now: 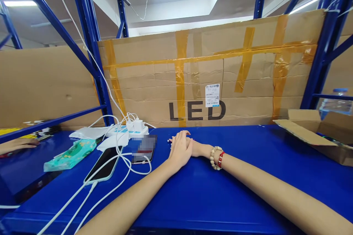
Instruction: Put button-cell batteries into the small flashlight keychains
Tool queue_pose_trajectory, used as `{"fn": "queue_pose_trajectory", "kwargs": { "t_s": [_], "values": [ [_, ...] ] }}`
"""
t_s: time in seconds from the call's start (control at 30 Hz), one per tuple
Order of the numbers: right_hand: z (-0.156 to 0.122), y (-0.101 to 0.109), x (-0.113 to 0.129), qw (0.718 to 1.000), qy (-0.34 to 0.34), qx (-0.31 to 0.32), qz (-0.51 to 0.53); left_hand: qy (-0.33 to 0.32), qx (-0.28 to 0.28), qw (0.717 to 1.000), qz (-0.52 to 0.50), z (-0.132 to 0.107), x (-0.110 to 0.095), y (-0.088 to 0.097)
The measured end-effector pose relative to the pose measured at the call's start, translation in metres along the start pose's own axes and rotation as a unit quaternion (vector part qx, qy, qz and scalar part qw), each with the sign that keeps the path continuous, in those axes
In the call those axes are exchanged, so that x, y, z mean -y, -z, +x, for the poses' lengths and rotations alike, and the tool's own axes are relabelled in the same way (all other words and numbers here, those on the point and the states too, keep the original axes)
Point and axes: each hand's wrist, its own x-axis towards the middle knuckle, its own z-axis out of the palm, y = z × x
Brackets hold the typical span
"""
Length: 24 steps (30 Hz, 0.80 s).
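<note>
My left hand (pixel 180 149) lies over my right hand (pixel 196 148) on the blue table (pixel 242 176), near the cardbox wall with "LED" printed on it. The left fingers are stretched out flat across the right hand. The right hand's fingers are mostly hidden under the left; a bead bracelet (pixel 216 158) sits on its wrist. A tiny dark object (pixel 168 141) lies just left of the fingertips; I cannot make out what it is.
A phone (pixel 104 164) on a white cable, a second phone (pixel 143 150), a power strip with chargers (pixel 132 128) and a tissue pack (pixel 70 154) lie at left. An open cardboard box (pixel 317 136) stands at right. Another person's hand (pixel 16 144) rests at far left.
</note>
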Motion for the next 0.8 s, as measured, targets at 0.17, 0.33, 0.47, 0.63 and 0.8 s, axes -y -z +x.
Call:
{"fn": "queue_pose_trajectory", "kwargs": {
  "t_s": [0.17, 0.33, 0.47, 0.63, 0.8],
  "values": [
    [0.000, 0.006, 0.006, 0.999, 0.029, -0.026, 0.012, 0.006, -0.018, 1.000, -0.011, 0.004, 0.011, -0.003],
    [-0.019, 0.017, 0.005, 0.998, 0.012, -0.048, -0.042, -0.003, -0.044, 0.998, -0.034, 0.008, 0.020, -0.006],
    [-0.035, 0.029, 0.006, 0.997, 0.020, -0.012, -0.068, -0.014, -0.028, 0.999, -0.023, 0.010, 0.025, -0.006],
    [-0.057, 0.050, -0.001, 0.998, -0.002, 0.068, -0.011, -0.032, 0.013, 0.995, 0.098, 0.012, 0.033, -0.006],
    [-0.078, 0.062, -0.013, 0.995, -0.033, 0.093, -0.026, 0.022, 0.109, 0.981, 0.160, 0.012, 0.040, -0.008]
  ]
}}
